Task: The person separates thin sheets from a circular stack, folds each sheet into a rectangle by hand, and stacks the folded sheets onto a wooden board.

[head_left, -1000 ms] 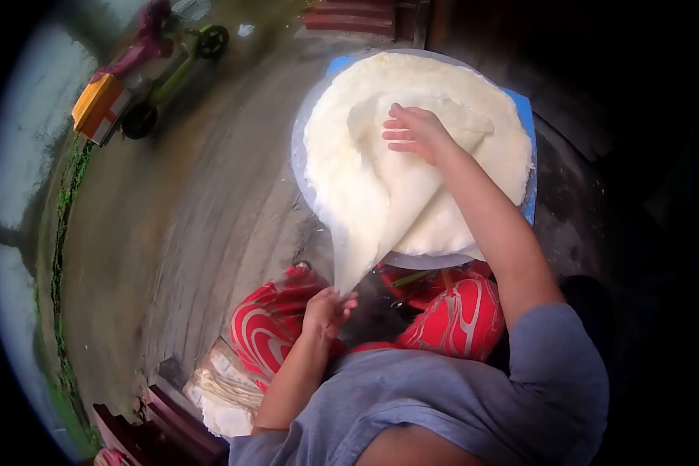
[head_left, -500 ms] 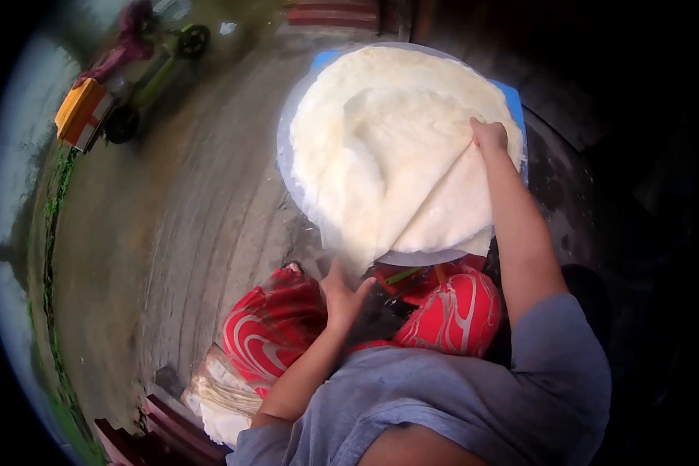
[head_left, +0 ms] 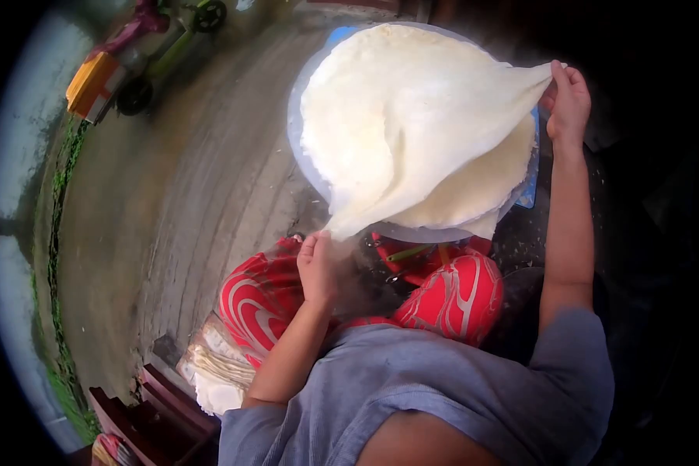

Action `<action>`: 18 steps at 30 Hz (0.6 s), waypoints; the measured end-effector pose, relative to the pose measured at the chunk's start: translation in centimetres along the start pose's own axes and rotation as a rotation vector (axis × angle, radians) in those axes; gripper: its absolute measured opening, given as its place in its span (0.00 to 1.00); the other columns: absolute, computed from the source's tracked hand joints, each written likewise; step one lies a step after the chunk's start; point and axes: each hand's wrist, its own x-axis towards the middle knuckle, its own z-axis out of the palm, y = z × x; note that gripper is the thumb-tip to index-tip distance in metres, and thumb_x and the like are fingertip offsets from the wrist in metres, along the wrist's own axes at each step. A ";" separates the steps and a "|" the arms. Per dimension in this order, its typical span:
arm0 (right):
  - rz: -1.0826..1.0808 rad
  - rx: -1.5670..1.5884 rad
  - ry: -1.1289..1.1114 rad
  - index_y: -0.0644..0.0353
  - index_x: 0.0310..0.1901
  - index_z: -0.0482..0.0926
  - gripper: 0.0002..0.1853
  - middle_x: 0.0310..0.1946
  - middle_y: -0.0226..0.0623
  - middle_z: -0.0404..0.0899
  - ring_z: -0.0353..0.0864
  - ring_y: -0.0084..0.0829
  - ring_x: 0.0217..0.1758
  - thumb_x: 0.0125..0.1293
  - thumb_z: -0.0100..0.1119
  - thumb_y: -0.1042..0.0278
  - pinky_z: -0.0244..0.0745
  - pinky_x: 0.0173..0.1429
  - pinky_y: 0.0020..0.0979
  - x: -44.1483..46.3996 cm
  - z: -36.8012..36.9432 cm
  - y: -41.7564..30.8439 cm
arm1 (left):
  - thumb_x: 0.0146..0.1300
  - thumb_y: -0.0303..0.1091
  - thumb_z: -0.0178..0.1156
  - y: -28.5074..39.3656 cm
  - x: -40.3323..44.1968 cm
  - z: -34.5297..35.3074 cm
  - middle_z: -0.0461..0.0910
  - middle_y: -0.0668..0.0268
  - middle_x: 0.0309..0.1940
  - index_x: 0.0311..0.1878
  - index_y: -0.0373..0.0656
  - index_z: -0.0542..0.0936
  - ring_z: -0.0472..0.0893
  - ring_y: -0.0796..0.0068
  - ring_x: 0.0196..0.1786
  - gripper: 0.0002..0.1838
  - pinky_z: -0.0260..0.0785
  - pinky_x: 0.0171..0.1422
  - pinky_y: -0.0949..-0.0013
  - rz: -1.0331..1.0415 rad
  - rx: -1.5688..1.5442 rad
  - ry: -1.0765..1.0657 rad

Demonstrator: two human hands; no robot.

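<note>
A large, thin, cream-coloured sheet (head_left: 435, 101) is stretched between my two hands over a round tray (head_left: 307, 167). My left hand (head_left: 316, 268) pinches its lower left corner, near the tray's front edge. Out past the tray's right side, my right hand (head_left: 568, 101) grips the sheet's other corner, pulled to a point. Beneath the lifted part, more pale round sheets (head_left: 474, 186) lie on the tray. The tray rests on something blue (head_left: 530, 190).
A folded stack of pale sheets (head_left: 221, 377) lies beside my red-trousered left leg. Dark red wooden steps or boards (head_left: 151, 412) stand at the lower left. A green scooter with an orange box (head_left: 93, 84) is at the upper left. A green-handled tool (head_left: 408, 253) shows between my knees.
My right hand has moved from above the tray to beyond its right edge, drawing the sheet's corner out. My left hand, open half a second ago, now pinches the lower corner slightly higher up.
</note>
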 end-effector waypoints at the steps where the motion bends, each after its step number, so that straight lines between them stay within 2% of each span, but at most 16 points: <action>1: -0.044 0.005 0.020 0.57 0.35 0.74 0.08 0.30 0.31 0.80 0.81 0.24 0.29 0.65 0.59 0.63 0.79 0.33 0.26 0.2 -0.8 -1.2 | 0.64 0.35 0.57 1.4 0.1 -0.5 0.80 0.66 0.39 0.42 0.39 0.77 0.77 0.76 0.43 0.09 0.67 0.54 0.71 0.046 0.000 0.016; 3: -0.107 0.011 0.058 0.59 0.36 0.75 0.08 0.32 0.33 0.81 0.82 0.26 0.32 0.65 0.60 0.64 0.79 0.37 0.25 -0.2 -2.0 -3.5 | 0.64 0.35 0.56 4.8 -0.5 -0.4 0.79 0.64 0.42 0.41 0.41 0.77 0.77 0.72 0.49 0.09 0.66 0.58 0.66 0.130 -0.116 -0.041; 5: -0.042 0.101 0.054 0.59 0.38 0.76 0.08 0.34 0.35 0.81 0.82 0.27 0.36 0.65 0.60 0.64 0.79 0.41 0.27 0.7 -3.6 -4.7 | 0.66 0.37 0.54 7.3 0.2 -0.8 0.79 0.63 0.45 0.42 0.42 0.76 0.75 0.69 0.53 0.09 0.65 0.60 0.62 0.094 -0.215 -0.038; 7: 0.010 0.155 0.054 0.61 0.38 0.76 0.08 0.34 0.37 0.80 0.82 0.29 0.38 0.65 0.60 0.65 0.81 0.44 0.29 1.6 -4.0 -5.1 | 0.69 0.42 0.53 9.0 2.1 -0.5 0.78 0.62 0.48 0.46 0.40 0.75 0.74 0.66 0.56 0.14 0.64 0.65 0.57 0.009 -0.265 -0.037; 9: 0.100 0.165 0.051 0.63 0.40 0.75 0.09 0.35 0.37 0.79 0.81 0.30 0.38 0.65 0.60 0.67 0.82 0.47 0.32 2.8 -3.6 -5.1 | 0.69 0.41 0.53 10.9 4.1 1.0 0.79 0.62 0.48 0.46 0.39 0.75 0.76 0.67 0.54 0.14 0.65 0.65 0.59 -0.026 -0.211 -0.041; 11: 0.142 0.156 0.056 0.64 0.42 0.72 0.10 0.36 0.38 0.77 0.81 0.32 0.41 0.65 0.59 0.68 0.82 0.49 0.34 4.6 -3.2 -4.4 | 0.70 0.40 0.52 12.2 7.4 2.9 0.79 0.63 0.47 0.45 0.39 0.75 0.78 0.69 0.51 0.13 0.68 0.62 0.62 0.026 -0.215 -0.070; 13: 0.134 0.242 0.069 0.65 0.42 0.72 0.10 0.36 0.39 0.76 0.80 0.34 0.42 0.65 0.59 0.69 0.81 0.50 0.36 5.7 -2.8 -4.1 | 0.70 0.40 0.52 13.9 10.1 5.1 0.80 0.65 0.44 0.43 0.40 0.76 0.79 0.72 0.48 0.12 0.71 0.58 0.65 0.062 -0.192 -0.046; 16: 0.052 0.340 0.069 0.65 0.42 0.72 0.10 0.38 0.41 0.77 0.80 0.36 0.44 0.66 0.58 0.69 0.80 0.53 0.38 5.7 -3.6 -4.8 | 0.69 0.40 0.54 16.2 12.3 7.4 0.80 0.65 0.44 0.43 0.41 0.76 0.79 0.72 0.47 0.11 0.70 0.56 0.67 0.128 -0.158 -0.136; 18: -0.006 0.365 0.057 0.63 0.43 0.72 0.09 0.40 0.41 0.78 0.80 0.35 0.45 0.66 0.57 0.67 0.79 0.54 0.37 4.4 -4.9 -4.9 | 0.68 0.40 0.55 16.8 13.4 7.7 0.80 0.66 0.43 0.42 0.42 0.76 0.79 0.72 0.46 0.10 0.70 0.55 0.67 0.254 -0.101 -0.218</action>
